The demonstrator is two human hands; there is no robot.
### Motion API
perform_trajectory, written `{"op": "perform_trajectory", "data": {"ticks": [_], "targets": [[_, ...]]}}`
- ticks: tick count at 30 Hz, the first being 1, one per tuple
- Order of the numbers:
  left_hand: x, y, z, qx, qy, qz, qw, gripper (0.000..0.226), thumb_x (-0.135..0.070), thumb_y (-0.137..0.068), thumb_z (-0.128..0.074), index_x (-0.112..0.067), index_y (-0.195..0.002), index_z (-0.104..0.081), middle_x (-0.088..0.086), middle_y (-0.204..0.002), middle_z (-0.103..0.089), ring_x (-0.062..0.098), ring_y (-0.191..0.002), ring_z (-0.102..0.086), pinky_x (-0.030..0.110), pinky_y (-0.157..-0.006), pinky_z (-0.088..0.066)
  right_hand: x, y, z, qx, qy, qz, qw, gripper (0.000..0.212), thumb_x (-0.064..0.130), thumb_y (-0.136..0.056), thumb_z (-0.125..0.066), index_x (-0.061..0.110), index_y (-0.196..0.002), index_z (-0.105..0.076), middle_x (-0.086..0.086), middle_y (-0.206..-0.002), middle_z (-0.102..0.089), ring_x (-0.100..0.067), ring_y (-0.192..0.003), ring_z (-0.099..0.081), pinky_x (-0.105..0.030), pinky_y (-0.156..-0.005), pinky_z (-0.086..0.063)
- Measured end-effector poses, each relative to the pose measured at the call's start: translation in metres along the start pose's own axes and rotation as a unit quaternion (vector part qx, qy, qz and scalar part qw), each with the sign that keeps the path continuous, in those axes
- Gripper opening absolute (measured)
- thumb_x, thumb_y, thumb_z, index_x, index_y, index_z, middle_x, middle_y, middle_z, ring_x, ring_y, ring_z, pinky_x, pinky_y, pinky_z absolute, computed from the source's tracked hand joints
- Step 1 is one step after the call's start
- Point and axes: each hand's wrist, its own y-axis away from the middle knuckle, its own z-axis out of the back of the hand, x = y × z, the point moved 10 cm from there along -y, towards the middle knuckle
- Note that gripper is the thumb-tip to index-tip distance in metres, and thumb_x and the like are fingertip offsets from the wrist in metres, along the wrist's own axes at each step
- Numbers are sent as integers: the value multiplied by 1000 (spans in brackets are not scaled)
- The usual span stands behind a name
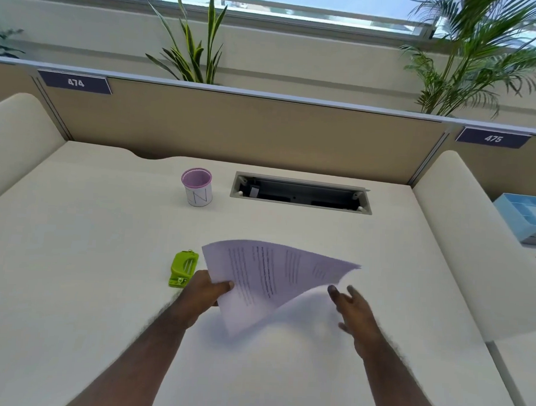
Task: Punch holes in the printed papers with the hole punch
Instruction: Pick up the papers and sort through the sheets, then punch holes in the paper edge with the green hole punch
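Cream office desk (73,271), partition behind. My left hand (206,295) pinches printed papers (266,282), lifted and curling. Green hole punch (183,269) sits just left of papers, long axis pointing away from me, nearest left hand. Right hand (352,311) spread, empty, beside papers' right edge.

Printed papers (269,276) curling up off the bench, text side showing; lime-green hole punch (182,269) lying flat just to their left.

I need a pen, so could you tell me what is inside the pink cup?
Only the pink inner wall of the cup shows, and nothing sticks out above its rim. Its bottom is hidden by the near wall.
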Motion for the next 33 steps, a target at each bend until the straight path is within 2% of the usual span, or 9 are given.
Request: {"op": "perform_trajectory", "data": {"ticks": [2,5,10,17,20,22,26,30,33], "targets": [[11,6,-12,-7,93,50,994,25,-2,-87,-66,-8,-111,-67,7,-100,-78,22,-87,-74,36,-68,-60,-19,8,-27,77,-46,-74,993,72,48,-88,-64,20,-147,-34,-4,-134,-58,-27,-112,-66,-40,-86,-52],[30,18,-42,13,172,102,980,25,1,-87,-63,-7,-111,-65,7,-97,-79,23,-84,-75,36,-67,-61,-20,15,-69,175,-87,-71,978,53,48,-88,-62,16,-130,-56,-12,-123,-68,-29,-101,-71,-42,-81,-58],[57,34,-71,45,179,142,972,30,-1,-87,-66,-7,-117,-64,13,-108,-76,29,-95,-74,40,-74,-61,-9,-4,-70,79,-91,-7,993,33,17,-94,-63,14,-126,-62,-3,-111,-75,-24,-98,-72,-39,-69,-61],[74,51,-36,126,22,246,961,28,-27,-89,-68,-10,-111,-68,8,-106,-78,28,-86,-76,32,-68,-60,-15,-30,-57,38,-2,-26,999,30,18,-95,-60,14,-125,-62,-11,-114,-71,-32,-102,-68,-53,-88,-55],[61,35,18,40,-77,240,967,20,-26,-89,-65,-8,-98,-69,8,-87,-79,21,-62,-73,24,-53,-52,-26,-36,-56,45,28,-50,997,29,20,-95,-60,15,-124,-62,-13,-114,-71,-34,-103,-68,-55,-92,-54],[34,13,64,-87,-91,149,981,10,-15,-89,-62,-9,-88,-70,15,-85,-74,21,-56,-68,23,-51,-48,-33,-38,-58,53,33,-59,996,27,19,-95,-61,15,-122,-62,-12,-113,-71,-32,-101,-68,-51,-89,-56],[-13,-9,144,-305,-280,28,910,26,-14,-86,-60,-10,-110,-70,14,-111,-71,33,-102,-67,37,-89,-50,-41,-36,-68,63,31,-66,995,23,15,-94,-61,13,-117,-64,-10,-105,-73,-26,-88,-70,-34,-66,-57],[21,-41,154,-232,-333,127,905,51,-39,-88,-63,-10,-130,-60,21,-130,-59,38,-119,-58,42,-104,-46,-47,-37,-77,81,50,-62,994,23,13,-94,-61,9,-116,-66,-11,-105,-74,-23,-83,-71,-27,-60,-54],[31,-50,147,-192,-334,127,914,31,-39,-87,-64,-13,-102,-73,20,-110,-67,37,-100,-66,42,-89,-55,-48,-38,-79,90,55,-51,993,22,10,-93,-62,7,-114,-68,-8,-98,-75,-19,-78,-72,-23,-56,-54]]}}
